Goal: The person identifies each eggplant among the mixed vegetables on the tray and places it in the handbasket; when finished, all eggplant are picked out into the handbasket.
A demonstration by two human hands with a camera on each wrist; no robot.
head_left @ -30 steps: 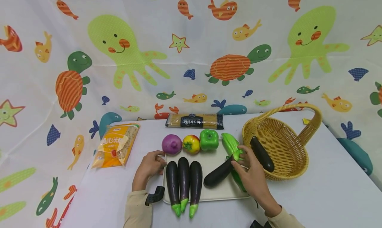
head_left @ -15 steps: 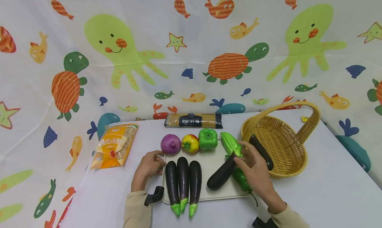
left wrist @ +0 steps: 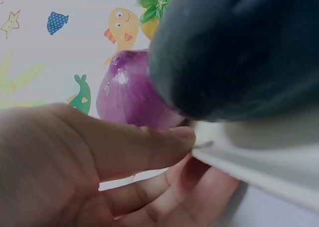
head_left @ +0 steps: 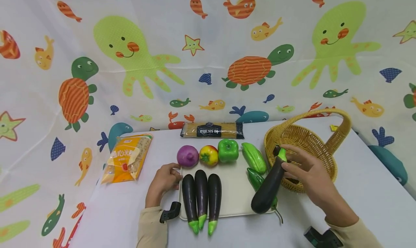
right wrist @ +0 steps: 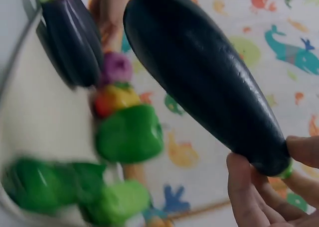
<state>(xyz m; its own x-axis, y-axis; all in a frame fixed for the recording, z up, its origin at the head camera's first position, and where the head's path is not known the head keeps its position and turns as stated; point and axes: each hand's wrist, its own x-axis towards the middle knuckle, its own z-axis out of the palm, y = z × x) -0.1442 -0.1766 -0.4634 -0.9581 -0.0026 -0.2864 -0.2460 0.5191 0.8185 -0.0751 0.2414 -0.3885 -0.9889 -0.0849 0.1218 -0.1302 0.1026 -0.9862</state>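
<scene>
My right hand (head_left: pixel 312 179) pinches an eggplant (head_left: pixel 268 190) near its green stem. The eggplant hangs tilted above the right part of a cream tray (head_left: pixel 234 194), its fat end down and left. In the right wrist view, thumb and fingers (right wrist: pixel 239 187) hold its narrow end. My left hand (head_left: pixel 166 177) grips the tray's left rim, thumb above and fingers below, as the left wrist view shows. Three eggplants (head_left: pixel 201 194) lie side by side on the tray's left. A wicker basket (head_left: pixel 329 168) stands right; the eggplant inside is mostly hidden behind my right hand.
Along the tray's far edge are a purple onion (head_left: pixel 187 156), a red-yellow fruit or vegetable (head_left: pixel 208 155) and a green bell pepper (head_left: pixel 228 150). A light green vegetable (head_left: pixel 254 157) and green pepper (head_left: pixel 254 177) lie right. Behind are a pasta pack (head_left: pixel 212 130) and orange bag (head_left: pixel 128 157).
My right hand has moved right with the eggplant, from low over the tray towards the basket, and the eggplant now hangs steeper. My left hand stays on the tray rim.
</scene>
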